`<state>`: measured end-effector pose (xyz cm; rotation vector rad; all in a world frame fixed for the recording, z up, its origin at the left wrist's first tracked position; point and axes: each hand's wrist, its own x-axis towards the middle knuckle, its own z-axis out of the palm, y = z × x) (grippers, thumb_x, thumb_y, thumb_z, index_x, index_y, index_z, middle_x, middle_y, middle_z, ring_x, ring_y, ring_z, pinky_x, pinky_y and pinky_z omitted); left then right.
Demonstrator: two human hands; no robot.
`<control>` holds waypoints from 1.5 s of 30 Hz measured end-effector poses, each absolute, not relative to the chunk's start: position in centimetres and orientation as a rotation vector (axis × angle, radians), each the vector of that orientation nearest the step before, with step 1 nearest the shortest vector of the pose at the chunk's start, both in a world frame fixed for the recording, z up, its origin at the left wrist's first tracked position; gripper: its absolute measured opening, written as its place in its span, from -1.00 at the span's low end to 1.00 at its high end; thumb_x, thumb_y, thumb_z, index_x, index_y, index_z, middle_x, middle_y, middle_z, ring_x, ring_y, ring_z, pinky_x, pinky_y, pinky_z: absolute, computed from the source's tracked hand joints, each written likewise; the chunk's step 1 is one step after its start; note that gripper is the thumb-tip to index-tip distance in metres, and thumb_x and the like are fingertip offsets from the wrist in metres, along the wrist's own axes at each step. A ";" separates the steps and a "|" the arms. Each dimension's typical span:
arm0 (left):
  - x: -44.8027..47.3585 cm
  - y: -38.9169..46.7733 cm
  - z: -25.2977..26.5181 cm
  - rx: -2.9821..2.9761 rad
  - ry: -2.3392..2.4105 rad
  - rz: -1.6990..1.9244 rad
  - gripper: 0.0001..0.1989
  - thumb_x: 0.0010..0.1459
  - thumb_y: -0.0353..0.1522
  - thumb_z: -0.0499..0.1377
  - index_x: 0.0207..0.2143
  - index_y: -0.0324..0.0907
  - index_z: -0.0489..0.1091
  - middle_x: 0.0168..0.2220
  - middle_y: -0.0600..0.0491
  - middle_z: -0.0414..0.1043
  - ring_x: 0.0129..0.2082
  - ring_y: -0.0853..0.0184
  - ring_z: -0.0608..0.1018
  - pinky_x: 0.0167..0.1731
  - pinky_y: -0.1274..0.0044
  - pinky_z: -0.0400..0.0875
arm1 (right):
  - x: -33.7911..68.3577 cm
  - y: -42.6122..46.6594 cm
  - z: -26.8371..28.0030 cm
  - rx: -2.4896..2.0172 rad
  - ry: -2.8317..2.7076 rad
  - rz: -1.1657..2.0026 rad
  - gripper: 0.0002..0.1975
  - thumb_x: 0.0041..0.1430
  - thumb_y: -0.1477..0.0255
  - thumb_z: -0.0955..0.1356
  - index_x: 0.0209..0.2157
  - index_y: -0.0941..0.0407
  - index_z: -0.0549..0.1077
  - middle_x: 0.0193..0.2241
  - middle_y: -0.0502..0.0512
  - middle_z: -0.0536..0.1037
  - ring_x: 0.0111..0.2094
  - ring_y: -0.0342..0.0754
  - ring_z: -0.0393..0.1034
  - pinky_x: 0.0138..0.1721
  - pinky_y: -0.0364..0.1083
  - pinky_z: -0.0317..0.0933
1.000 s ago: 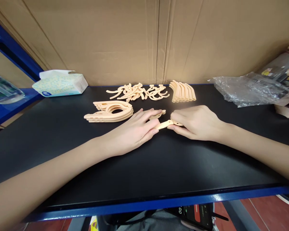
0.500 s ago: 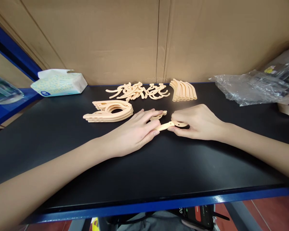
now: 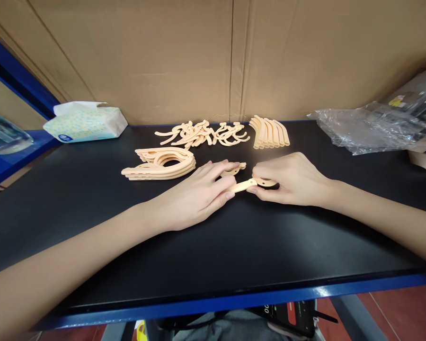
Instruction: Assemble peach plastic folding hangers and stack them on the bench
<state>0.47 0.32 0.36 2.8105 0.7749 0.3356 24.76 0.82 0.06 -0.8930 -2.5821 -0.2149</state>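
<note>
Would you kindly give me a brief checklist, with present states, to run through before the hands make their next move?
1. Left hand has contact with the pale piece: ok, thumb and fingers are at its left end.
2. Right hand grips the same piece: ok, thumb and fingers close around it.
3. Piece's joint fully seated: cannot tell, the fingers cover too much.
4. Stack of shaped parts clear of the left fingers: cannot tell, they lie very close.
5. Row of curved tubes in order: ok, side by side beyond the right hand.
6. Clear plastic bag away from both hands: ok, off to the right.
</note>
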 end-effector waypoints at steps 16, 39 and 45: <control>0.4 0.5 0.3 2.825 0.760 0.316 -0.73 0.41 -0.32 -0.15 -0.15 -0.15 0.31 0.30 -0.08 0.07 0.28 0.19 0.19 0.25 0.27 0.13 | 24.8 0.7 -0.1 -0.864 -2.577 -0.269 -0.63 0.22 0.30 0.27 -0.62 0.13 0.20 -0.70 -0.13 0.18 -0.65 -0.25 0.00 -0.58 -0.16 -0.23; 0.4 0.9 -0.2 2.475 1.077 0.636 -0.87 0.28 -0.38 0.04 -0.14 -0.14 0.32 0.09 -0.03 0.31 0.06 0.23 0.42 -0.16 0.47 0.46 | 24.2 0.0 0.1 -0.533 -2.725 -0.015 -0.91 0.02 0.56 0.23 -0.48 0.10 0.28 -0.52 0.01 0.33 -0.45 -0.10 0.10 -0.37 -0.10 0.02; 0.3 1.2 -0.2 2.523 1.115 0.707 -0.90 0.23 -0.33 0.13 -0.24 -0.16 0.37 -0.03 0.00 0.42 -0.04 0.26 0.49 -0.10 0.42 0.43 | 24.0 -0.5 0.3 -0.480 -2.678 -0.011 -0.86 0.01 0.61 0.25 -0.41 0.13 0.39 -0.20 0.19 0.44 -0.21 0.00 0.23 -0.14 -0.01 0.14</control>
